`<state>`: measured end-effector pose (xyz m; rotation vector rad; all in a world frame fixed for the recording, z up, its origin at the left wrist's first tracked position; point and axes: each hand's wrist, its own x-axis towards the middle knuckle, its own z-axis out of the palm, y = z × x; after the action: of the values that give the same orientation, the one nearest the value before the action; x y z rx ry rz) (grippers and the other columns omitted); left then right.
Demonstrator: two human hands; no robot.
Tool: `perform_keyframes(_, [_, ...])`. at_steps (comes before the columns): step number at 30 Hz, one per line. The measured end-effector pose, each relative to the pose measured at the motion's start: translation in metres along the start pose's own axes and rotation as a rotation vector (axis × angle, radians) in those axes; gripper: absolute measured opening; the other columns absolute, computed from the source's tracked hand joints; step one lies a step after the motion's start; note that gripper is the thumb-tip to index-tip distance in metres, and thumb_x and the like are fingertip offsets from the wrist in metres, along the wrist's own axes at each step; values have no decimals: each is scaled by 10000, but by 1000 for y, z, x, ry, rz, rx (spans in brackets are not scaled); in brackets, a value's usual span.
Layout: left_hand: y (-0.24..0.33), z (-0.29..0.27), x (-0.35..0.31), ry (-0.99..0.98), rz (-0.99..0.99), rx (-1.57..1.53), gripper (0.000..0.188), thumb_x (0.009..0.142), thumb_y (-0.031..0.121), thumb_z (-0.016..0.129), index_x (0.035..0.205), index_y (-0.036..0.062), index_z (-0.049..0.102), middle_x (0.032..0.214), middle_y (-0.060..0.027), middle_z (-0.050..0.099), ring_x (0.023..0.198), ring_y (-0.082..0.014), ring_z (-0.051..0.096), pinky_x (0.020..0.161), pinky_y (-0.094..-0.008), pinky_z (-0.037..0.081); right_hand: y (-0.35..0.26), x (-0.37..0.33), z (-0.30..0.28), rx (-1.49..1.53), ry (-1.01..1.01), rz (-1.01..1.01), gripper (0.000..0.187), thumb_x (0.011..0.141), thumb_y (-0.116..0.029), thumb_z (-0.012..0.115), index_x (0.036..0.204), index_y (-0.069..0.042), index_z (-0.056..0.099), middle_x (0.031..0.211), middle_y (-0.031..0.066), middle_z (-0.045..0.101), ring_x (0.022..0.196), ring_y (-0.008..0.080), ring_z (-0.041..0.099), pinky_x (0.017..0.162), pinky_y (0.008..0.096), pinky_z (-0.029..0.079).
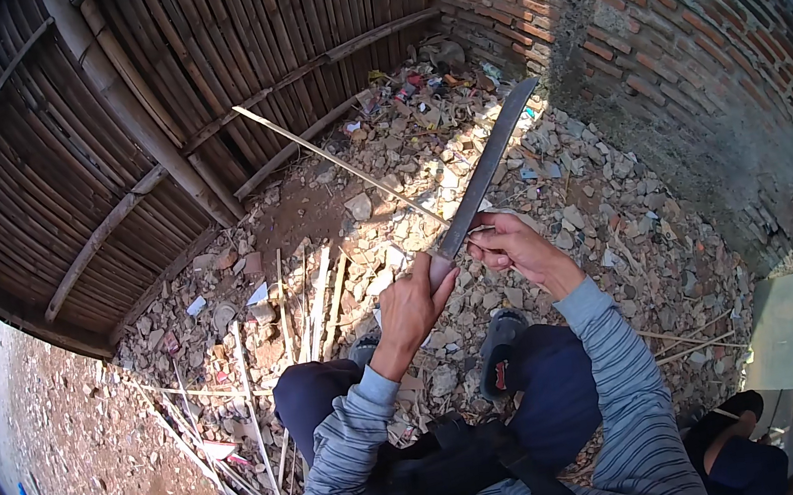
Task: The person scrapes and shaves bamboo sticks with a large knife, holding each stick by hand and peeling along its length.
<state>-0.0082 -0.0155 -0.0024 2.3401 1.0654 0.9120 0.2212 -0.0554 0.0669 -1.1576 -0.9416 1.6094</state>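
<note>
My left hand [410,311] is closed round the handle of a machete [493,155], whose long dark blade points up and away to the right. A thin pale bamboo strip [335,160] slants from the far left down to the blade and passes it close to the handle. Just right of the blade, the fingers of my right hand [522,249] are pinched on the strip's near end. Whether the blade's edge cuts into the strip I cannot tell.
Several split bamboo strips [319,303] lie on the stony, littered ground before my feet, with more [214,462] at the left. A bamboo wall [220,50] stands at the far left, a brick wall [639,35] at the right. Another person's foot [725,424] shows at the lower right.
</note>
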Motion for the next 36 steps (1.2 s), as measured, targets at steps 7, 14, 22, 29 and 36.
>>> perform_keyframes(7, [-4, -14, 10, 60, -107, 24, 429, 1006, 451, 693, 1052, 58, 528, 610, -211, 643, 561, -433, 665, 499, -532, 488, 2, -3, 6, -5, 7, 42, 228, 1100, -95, 529, 1289, 24, 571, 920, 32, 593, 571, 14, 395, 518, 198, 319])
perform_keyframes(14, [2, -4, 0, -8, -9, 16, 437, 1005, 467, 685, 1112, 65, 552, 620, -224, 653, 576, -452, 675, 509, -542, 512, 0, 5, 1, 146, -23, 38, 242, 1074, -47, 497, 1303, -2, 563, 942, 27, 602, 574, -4, 400, 525, 184, 307])
perform_keyframes(22, [-3, -18, 11, 33, -142, -48, 419, 1019, 455, 671, 1083, 64, 534, 625, -232, 642, 568, -461, 655, 504, -541, 480, 3, 0, 0, 126, 0, 52, 253, 1095, -78, 520, 1325, 21, 558, 898, 24, 567, 551, 0, 368, 513, 184, 299])
perform_keyframes(29, [-3, -20, 11, -4, -80, -34, 427, 1013, 461, 675, 1127, 65, 564, 638, -232, 648, 586, -454, 665, 528, -542, 487, -4, 3, 10, 45, 50, 39, 259, 1094, -90, 529, 1330, 11, 559, 903, 25, 582, 560, -4, 368, 508, 181, 289])
perform_keyframes(36, [-2, -20, 9, 17, -60, 16, 432, 1013, 487, 668, 1109, 75, 578, 616, -212, 634, 563, -434, 654, 512, -527, 472, -8, -5, 11, 43, 23, 30, 229, 1101, -77, 506, 1305, 13, 559, 900, 14, 553, 574, 7, 353, 508, 194, 285])
